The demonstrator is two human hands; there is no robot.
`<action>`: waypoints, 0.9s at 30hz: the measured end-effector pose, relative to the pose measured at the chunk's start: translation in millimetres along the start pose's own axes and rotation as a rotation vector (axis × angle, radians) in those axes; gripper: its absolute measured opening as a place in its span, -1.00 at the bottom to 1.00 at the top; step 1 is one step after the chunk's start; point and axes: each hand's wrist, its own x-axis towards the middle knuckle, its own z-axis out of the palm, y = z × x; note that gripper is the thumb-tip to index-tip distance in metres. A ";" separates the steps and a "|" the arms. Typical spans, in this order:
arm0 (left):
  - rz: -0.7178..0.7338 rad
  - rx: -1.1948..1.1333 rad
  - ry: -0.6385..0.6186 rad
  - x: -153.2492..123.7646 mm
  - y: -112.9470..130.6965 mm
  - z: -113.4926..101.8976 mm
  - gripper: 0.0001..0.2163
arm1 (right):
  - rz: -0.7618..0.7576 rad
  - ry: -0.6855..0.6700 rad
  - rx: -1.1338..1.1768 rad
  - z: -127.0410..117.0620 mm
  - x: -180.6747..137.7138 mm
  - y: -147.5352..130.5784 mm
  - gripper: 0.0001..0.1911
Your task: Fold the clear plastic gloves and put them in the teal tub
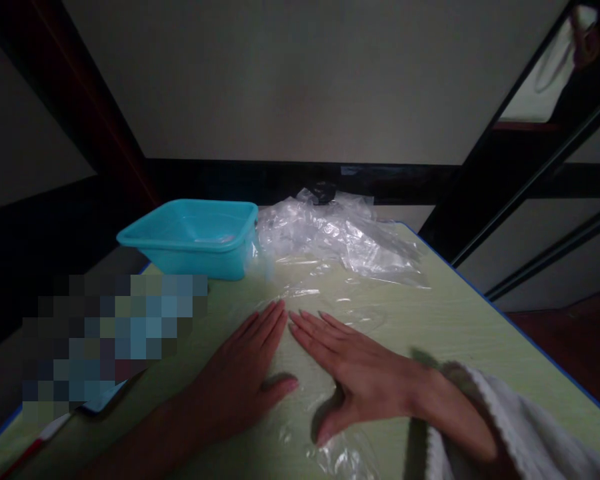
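A clear plastic bag (347, 457) lies spread over the middle of the table, its glossy creases showing in front of and beyond my hands. My left hand (247, 373) rests palm down on it, fingers stretched forward and thumb out to the side. Close by on the right, my right hand (347, 367) also lies flat on the plastic, its fingers pointing toward the left fingertips without touching them. Neither hand grips anything. The bag's exact outline is hard to make out against the pale tabletop.
A turquoise plastic basin (205, 260) stands at the table's back left. Beside it sits a crumpled heap of clear plastic bags (325, 230). A blurred-out flat object (125, 333) lies at the left edge. The pale wooden table (465, 333) has a blue edge; a wall rises behind.
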 end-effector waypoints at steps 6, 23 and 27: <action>0.019 0.018 0.010 0.6 -2.0 -0.2 -0.32 | -0.046 -0.164 0.056 -8.6 -2.1 6.2 0.32; 0.041 -0.013 0.059 -3.1 -0.1 -1.7 -0.34 | -0.213 -0.166 0.201 -30.0 -22.2 -23.2 -0.50; 0.074 -0.017 0.076 -4.0 1.4 -1.8 -0.34 | -0.203 -0.190 0.165 -31.1 -23.1 -29.0 -0.78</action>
